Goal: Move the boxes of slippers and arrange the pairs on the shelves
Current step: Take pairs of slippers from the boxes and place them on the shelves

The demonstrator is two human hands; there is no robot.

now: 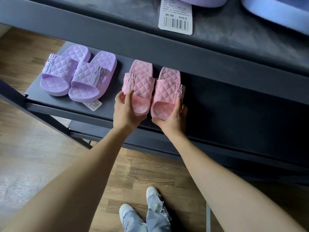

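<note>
Two pink quilted slippers lie side by side on the lower dark shelf [234, 104], toes toward me. My left hand [127, 111] grips the toe end of the left pink slipper [140, 81], thumb on top. My right hand [173, 117] grips the toe of the right pink slipper [168, 91] from below and from the side. To their left on the same shelf sits a pair of purple slippers [78, 76] with a barcode tag [94, 104] at the front edge.
The upper shelf [117, 30] overhangs at the top and carries a large barcode tag [175, 15] and the edges of purple and blue slippers [275, 12]. A wooden floor [33, 139] lies below, with my feet in pale shoes near the frame's bottom.
</note>
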